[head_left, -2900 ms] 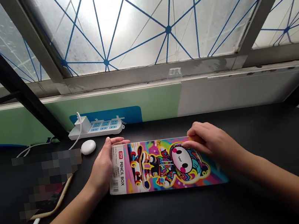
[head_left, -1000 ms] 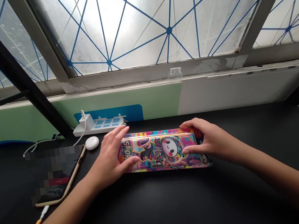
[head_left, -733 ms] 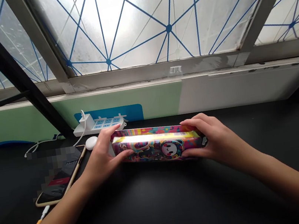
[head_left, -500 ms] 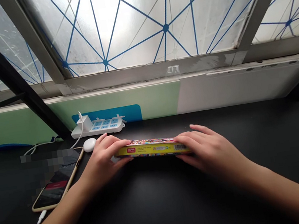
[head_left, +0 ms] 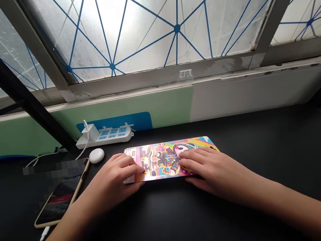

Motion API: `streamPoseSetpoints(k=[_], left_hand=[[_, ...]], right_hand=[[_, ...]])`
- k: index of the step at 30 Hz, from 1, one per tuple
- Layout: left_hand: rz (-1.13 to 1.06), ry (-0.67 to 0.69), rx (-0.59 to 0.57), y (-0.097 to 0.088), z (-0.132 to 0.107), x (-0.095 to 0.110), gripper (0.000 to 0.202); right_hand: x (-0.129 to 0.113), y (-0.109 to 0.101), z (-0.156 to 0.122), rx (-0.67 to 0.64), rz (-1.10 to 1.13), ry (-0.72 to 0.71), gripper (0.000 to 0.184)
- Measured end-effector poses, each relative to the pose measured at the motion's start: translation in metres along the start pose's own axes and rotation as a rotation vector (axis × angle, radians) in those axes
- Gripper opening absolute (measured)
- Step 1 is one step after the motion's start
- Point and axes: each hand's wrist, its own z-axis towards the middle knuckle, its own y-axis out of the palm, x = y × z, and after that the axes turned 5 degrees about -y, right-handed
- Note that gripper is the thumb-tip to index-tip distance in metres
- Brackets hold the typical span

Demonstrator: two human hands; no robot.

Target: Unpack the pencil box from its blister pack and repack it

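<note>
We see a flat rectangular box with a glossy, many-coloured print (head_left: 162, 160) at the middle of the black tabletop (head_left: 176, 227), with its long side across in front of us. Its upper face shows a cartoon figure lying sideways, with a skateboard at the left. Whether the box is fully resting or slightly lifted, we cannot tell.

Our bare left hand (head_left: 117, 177) has its grip clamped on the left end of the box, the fingers on the upper face and the thumb at the near edge. Our bare right hand (head_left: 212, 165) is clamped in the same way on the right part of the box, its fingers covering a portion of the figure's head.

To the left of the box we find a dark-screened phone with a beige edge (head_left: 55, 204), partly blurred out. Behind the box, to its left, are a small white rounded case (head_left: 96, 156) and a long white power strip with blue sockets (head_left: 116, 134). Farther behind the box stands a frosted window with blue lines (head_left: 140, 26).
</note>
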Motion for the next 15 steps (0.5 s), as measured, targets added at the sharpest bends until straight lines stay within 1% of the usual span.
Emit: streamPoseSetpoints(k=[2, 4, 7, 9, 10, 12, 15], left_hand=[[-0.028, -0.045, 0.016, 0.002, 0.0, -0.002, 0.015], [-0.038, -0.142, 0.069, 0.006, 0.001, -0.006, 0.024], [0.032, -0.374, 0.184, 0.012, 0.001, -0.016, 0.04], [0.086, -0.52, 0.206, 0.013, -0.001, -0.023, 0.05], [0.09, -0.572, 0.193, 0.013, -0.001, -0.026, 0.05], [0.055, -0.622, 0.143, 0.011, -0.003, -0.028, 0.043], [-0.063, -0.596, 0.13, 0.009, -0.003, -0.026, 0.036]], right_hand=[[0.0, 0.001, 0.0, -0.01, 0.019, -0.007, 0.035], [-0.001, 0.002, 0.0, -0.031, 0.028, -0.003, 0.045], [-0.001, 0.003, -0.001, -0.066, 0.029, 0.0, 0.055], [0.0, 0.003, -0.001, -0.072, 0.038, 0.002, 0.058], [0.0, 0.003, -0.001, -0.07, 0.048, 0.002, 0.059], [0.001, 0.002, -0.001, -0.068, 0.064, 0.003, 0.06], [0.001, -0.001, -0.001, -0.067, 0.066, 0.016, 0.058]])
